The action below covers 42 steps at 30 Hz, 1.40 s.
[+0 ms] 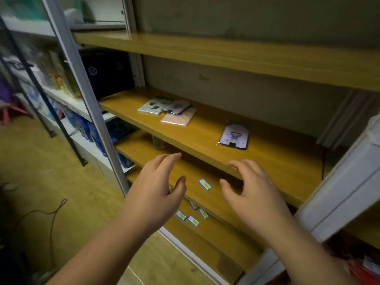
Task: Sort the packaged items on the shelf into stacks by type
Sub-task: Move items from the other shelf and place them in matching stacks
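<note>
- Both hands hover in front of the wooden shelf (267, 161), holding nothing: the left hand (158, 192) has its fingers loosely spread and slightly bent, the right hand (253, 190) is spread too, its fingertips at or just over the shelf's front edge; whether they touch it I cannot tell.
- Beyond the right hand, up the board and a little to its right, lies a single dark-edged pack with a lilac card (234, 135), flat and apart from the rest.
- Farther back, beyond the left hand and between the two hands' lines of reach, sits a loose cluster of three packs: a pale green pack (151, 106) at the left, a second lilac pack (177, 106) overlapping its right side, and a pink pack (177, 118) lying partly under that one, nearest the hands of the three.
- Between the two hands, on the lower board (205, 194) beneath, lies one small blue-and-yellow label (205, 184).
- Just below the left hand's thumb side, four more small labels (193, 220) lie scattered on a still lower board.
- Left of the left arm stands a grey metal upright (82, 79), and past it another rack with blue packages (82, 124).
- Under the left forearm is a yellowish floor (41, 161) with a dark cable (55, 210) on it.
</note>
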Motion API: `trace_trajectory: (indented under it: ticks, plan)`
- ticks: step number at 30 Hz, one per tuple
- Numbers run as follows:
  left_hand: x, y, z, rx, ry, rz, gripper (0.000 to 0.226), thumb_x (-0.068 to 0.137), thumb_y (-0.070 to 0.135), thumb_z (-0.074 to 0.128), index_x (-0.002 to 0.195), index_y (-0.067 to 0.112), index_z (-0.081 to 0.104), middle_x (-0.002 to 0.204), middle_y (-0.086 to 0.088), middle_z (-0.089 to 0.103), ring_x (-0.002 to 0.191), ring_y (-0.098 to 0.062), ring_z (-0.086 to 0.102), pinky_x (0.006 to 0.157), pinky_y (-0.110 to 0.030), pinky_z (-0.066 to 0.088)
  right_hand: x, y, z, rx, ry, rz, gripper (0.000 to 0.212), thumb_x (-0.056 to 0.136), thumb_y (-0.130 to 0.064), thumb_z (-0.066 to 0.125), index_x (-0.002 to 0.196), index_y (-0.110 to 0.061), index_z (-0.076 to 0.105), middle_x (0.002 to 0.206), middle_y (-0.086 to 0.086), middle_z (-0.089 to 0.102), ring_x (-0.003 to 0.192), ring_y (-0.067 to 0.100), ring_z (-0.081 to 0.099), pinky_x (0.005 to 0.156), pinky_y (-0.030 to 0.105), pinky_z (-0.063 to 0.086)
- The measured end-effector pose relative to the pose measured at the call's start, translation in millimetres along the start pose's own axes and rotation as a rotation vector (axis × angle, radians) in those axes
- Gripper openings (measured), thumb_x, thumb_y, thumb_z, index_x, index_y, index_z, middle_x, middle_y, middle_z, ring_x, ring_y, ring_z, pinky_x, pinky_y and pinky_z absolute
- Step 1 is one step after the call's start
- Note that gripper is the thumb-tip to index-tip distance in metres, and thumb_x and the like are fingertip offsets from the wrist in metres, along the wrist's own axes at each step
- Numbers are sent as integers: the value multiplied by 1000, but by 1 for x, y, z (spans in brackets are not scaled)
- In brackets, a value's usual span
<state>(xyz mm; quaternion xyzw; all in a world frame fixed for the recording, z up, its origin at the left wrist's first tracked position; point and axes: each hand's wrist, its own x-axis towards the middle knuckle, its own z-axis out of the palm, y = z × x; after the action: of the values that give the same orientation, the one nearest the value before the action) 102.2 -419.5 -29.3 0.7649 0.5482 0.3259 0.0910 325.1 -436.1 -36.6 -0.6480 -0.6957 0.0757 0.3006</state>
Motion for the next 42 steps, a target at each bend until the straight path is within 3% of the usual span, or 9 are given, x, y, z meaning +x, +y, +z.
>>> trace_trajectory:
  ticks: [3,9,17,21,23,28,33,38,42]
  plan:
    - [34,-29,-7,-9,37,-45,57,88,51,47,143,40,40,126,28,40,120,-3,47,95,-35,51,51,-6,25,56,31,-8,48,92,-47,57,136,-33,49,135,-15,48,121,3,42,90,23,40]
    - [99,-72,-13,1,28,-109,56,90,47,53,144,38,41,127,26,39,124,-8,49,98,-39,50,129,-19,58,106,-11,-24,45,90,-44,58,132,-29,54,131,-10,51,121,11,46,99,30,42]
    - [168,-129,5,-80,-14,-121,54,89,51,48,141,40,44,133,22,47,118,-2,46,93,-41,54,183,-31,88,48,-58,1,46,90,-45,57,133,-30,53,129,-12,51,119,10,47,93,25,39]
    - [215,-178,12,-91,-13,-158,50,92,49,52,141,37,46,138,15,53,98,4,51,87,-36,54,200,-33,99,9,-43,82,47,90,-47,54,135,-32,50,129,-15,48,117,5,43,91,25,39]
    - [245,-201,16,-44,-7,-176,51,93,49,53,142,34,47,139,9,55,94,-3,56,84,-37,54,208,-38,104,-8,-29,133,47,89,-47,54,134,-32,51,129,-15,48,117,6,43,93,28,41]
    - [326,-248,38,188,-95,-53,60,91,56,50,143,25,47,135,-3,60,118,-24,56,94,-42,52,234,-55,127,-71,18,210,47,90,-46,55,135,-33,50,129,-15,47,115,3,40,89,28,40]
    - [363,-274,54,524,-353,-217,105,74,92,27,149,19,29,146,-22,48,132,-42,44,104,-50,40,245,-75,151,-94,62,240,46,89,-47,54,134,-34,50,125,-19,47,108,-4,34,82,20,34]
    - [376,-297,49,313,-303,-153,98,75,79,57,149,21,29,139,-19,54,125,-40,49,99,-48,46,255,-83,171,-107,92,284,45,90,-46,56,133,-35,51,124,-19,49,115,3,43,86,23,37]
    - [387,-308,35,80,-324,-273,103,63,64,81,145,22,34,139,-14,48,123,-36,49,90,-44,47,262,-88,179,-110,90,321,46,89,-47,55,133,-35,51,125,-17,51,117,6,46,90,28,44]
